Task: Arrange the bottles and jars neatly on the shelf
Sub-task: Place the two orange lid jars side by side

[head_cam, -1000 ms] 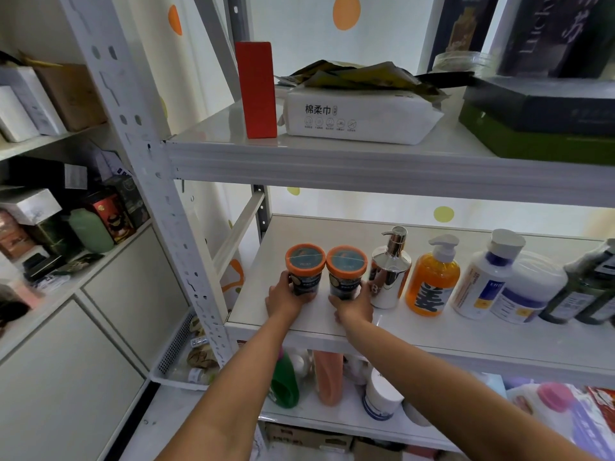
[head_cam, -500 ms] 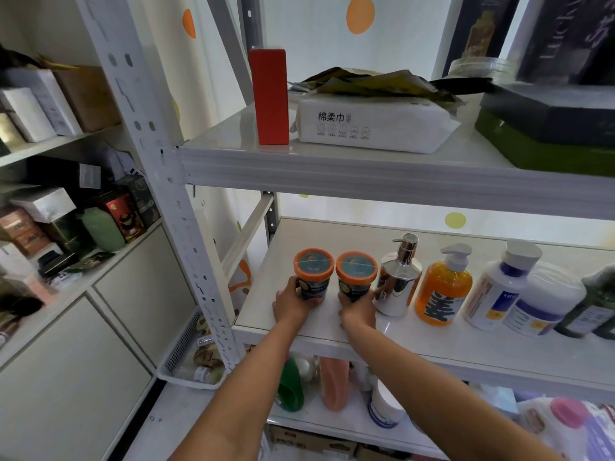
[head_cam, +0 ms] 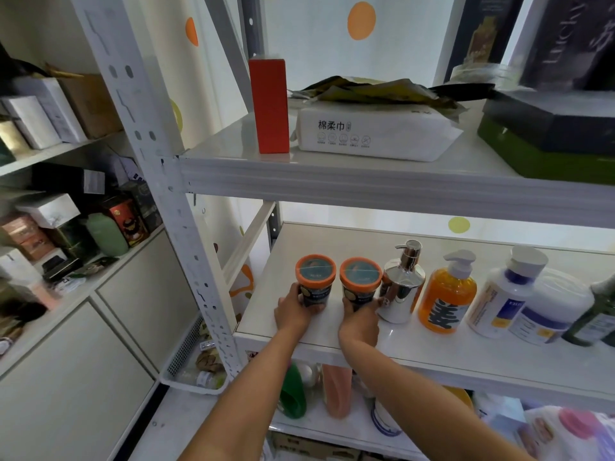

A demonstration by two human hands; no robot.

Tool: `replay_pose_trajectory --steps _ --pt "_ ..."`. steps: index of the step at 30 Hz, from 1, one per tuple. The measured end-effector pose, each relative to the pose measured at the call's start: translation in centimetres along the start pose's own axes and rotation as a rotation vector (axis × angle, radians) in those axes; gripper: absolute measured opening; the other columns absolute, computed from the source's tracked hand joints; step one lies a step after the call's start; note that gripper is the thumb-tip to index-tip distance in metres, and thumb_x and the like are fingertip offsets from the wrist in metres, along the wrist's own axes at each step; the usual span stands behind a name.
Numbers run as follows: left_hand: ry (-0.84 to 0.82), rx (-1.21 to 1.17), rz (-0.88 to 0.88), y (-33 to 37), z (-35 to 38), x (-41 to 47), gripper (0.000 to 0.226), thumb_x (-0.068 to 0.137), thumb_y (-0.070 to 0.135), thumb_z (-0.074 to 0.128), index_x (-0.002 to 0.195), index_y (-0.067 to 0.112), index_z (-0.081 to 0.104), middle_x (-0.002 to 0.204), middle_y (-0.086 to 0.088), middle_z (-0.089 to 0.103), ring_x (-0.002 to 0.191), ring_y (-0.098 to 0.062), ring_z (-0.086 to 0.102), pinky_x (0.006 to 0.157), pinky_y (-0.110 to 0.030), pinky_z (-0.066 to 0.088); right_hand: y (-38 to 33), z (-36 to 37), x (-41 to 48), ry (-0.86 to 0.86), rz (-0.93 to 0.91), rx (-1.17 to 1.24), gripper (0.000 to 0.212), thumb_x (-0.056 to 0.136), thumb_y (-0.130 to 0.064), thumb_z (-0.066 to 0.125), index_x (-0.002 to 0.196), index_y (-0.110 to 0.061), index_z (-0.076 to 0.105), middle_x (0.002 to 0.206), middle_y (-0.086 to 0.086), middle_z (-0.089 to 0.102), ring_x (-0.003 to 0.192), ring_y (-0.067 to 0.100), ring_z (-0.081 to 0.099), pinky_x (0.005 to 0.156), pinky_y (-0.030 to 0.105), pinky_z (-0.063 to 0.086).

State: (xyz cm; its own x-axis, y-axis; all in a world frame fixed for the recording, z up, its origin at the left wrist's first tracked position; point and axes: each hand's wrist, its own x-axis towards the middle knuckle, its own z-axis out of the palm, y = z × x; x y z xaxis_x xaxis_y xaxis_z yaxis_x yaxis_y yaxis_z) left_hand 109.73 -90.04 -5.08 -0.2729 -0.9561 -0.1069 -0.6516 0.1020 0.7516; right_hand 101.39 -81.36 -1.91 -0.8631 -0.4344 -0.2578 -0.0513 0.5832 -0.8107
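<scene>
Two orange-lidded jars stand side by side near the front left of the white middle shelf (head_cam: pixel 326 241). My left hand (head_cam: pixel 293 311) grips the left jar (head_cam: pixel 315 277) low on its body. My right hand (head_cam: pixel 359 319) grips the right jar (head_cam: pixel 360 282) the same way. To their right runs a row: a chrome pump bottle (head_cam: pixel 402 287), an orange soap pump bottle (head_cam: pixel 447 294), a white bottle with a grey cap (head_cam: pixel 506 294), a white tub (head_cam: pixel 552 307) and a dark green bottle (head_cam: pixel 595 314) at the frame edge.
The upper shelf holds a red box (head_cam: pixel 269 104), a white tissue pack (head_cam: pixel 376 131) and dark boxes (head_cam: pixel 549 128). A white perforated upright (head_cam: pixel 159 168) stands left of the shelf. Bottles crowd the lower shelf (head_cam: pixel 336 390). Cabinets and boxes fill the left side.
Both hands stay on the two jars; the jars sit slightly farther apart. The camera has tilted up and moved a little closer.
</scene>
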Motion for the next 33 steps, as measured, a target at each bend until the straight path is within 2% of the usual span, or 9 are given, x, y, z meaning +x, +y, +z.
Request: replay_pose_trajectory --steps 2,7,13,18,24,33 --pt "0.005 0.001 0.002 0.0 0.0 0.0 0.055 0.076 0.043 0.072 0.118 0.018 0.048 0.119 -0.010 0.065 0.111 -0.035 0.055 0.090 -0.041 0.047 -0.1 -0.1 -0.1 -0.009 -0.001 -0.022 0.056 0.093 -0.041 0.051 0.134 -0.007 0.034 0.121 0.018 0.060 0.111 0.036 0.058 0.090 0.041 0.046" --pt "0.004 0.003 -0.003 0.1 0.2 0.0 0.054 0.076 0.043 0.072 0.118 0.019 0.048 0.122 -0.007 0.064 0.114 -0.035 0.053 0.094 -0.042 0.045 -0.1 -0.3 0.4 -0.034 -0.008 -0.039 0.061 0.083 -0.043 0.066 0.125 -0.007 0.040 0.123 0.017 0.061 0.114 0.036 0.058 0.088 0.040 0.046" --pt "0.010 0.003 -0.015 0.1 0.2 0.0 0.054 0.073 0.042 0.074 0.116 0.020 0.050 0.121 -0.007 0.064 0.113 -0.034 0.054 0.094 -0.045 0.045 -0.3 -0.5 0.7 -0.033 -0.006 -0.103 0.049 0.090 -0.037 0.059 0.123 -0.004 0.043 0.122 0.018 0.061 0.114 0.035 0.058 0.088 0.039 0.046" --pt "0.038 0.046 -0.005 0.3 0.3 0.0 0.056 0.074 0.041 0.074 0.119 0.018 0.051 0.122 -0.007 0.057 0.114 -0.032 0.052 0.094 -0.043 0.044 0.0 -0.4 0.6 -0.049 -0.012 -0.146 0.048 0.094 -0.035 0.054 0.127 -0.002 0.042 0.122 0.019 0.061 0.114 0.036 0.058 0.089 0.040 0.047" --pt "0.050 0.018 -0.014 0.5 0.6 -0.2 0.055 0.076 0.040 0.072 0.122 0.018 0.051 0.125 -0.005 0.059 0.116 -0.033 0.051 0.097 -0.045 0.041 0.1 -0.4 0.6 -0.057 -0.005 -0.143 0.044 0.095 -0.031 0.051 0.127 -0.002 0.042 0.122 0.019 0.060 0.114 0.037 0.057 0.089 0.041 0.046" --pt "0.103 0.108 0.014 0.6 0.8 -0.6 0.058 0.075 0.043 0.074 0.121 0.015 0.053 0.125 -0.008 0.057 0.114 -0.030 0.052 0.095 -0.042 0.044 0.6 -1.0 1.3 -0.109 -0.011 -0.086 0.042 0.089 -0.036 0.062 0.113 -0.002 0.055 0.116 0.018 0.064 0.108 0.036 0.059 0.086 0.039 0.048"
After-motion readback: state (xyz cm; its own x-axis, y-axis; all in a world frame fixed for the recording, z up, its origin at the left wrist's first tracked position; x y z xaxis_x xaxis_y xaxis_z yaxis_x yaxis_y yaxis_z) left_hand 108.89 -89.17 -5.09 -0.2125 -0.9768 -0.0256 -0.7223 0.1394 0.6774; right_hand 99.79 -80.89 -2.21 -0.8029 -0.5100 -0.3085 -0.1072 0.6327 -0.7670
